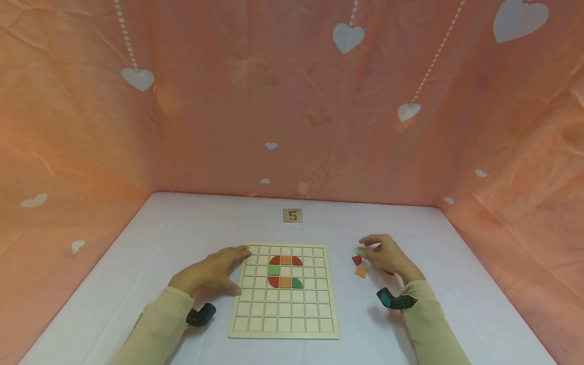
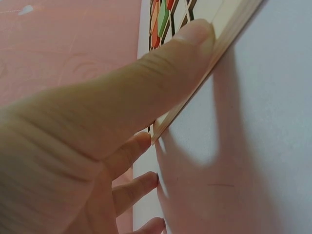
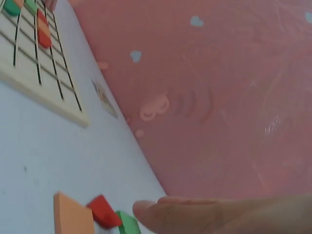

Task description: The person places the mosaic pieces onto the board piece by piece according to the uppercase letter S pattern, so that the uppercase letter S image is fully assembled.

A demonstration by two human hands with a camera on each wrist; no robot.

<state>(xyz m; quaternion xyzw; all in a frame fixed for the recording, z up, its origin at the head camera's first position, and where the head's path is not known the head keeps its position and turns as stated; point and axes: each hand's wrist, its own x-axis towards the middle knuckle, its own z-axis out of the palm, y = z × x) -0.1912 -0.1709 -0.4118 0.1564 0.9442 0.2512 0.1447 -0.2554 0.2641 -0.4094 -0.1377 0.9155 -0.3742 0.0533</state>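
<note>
Two hands: L relaxed at board edge, R at off-board green pc, grip unclear

Arm covering: left sleeve and right sleeve, both long, beige fabric, ending near the wrist. The left sleeve carries a line of small dark marks, too small to read. Wrist equipment: left housing, black, bent, rounded; right housing, black, curved, with a teal end face.
</note>
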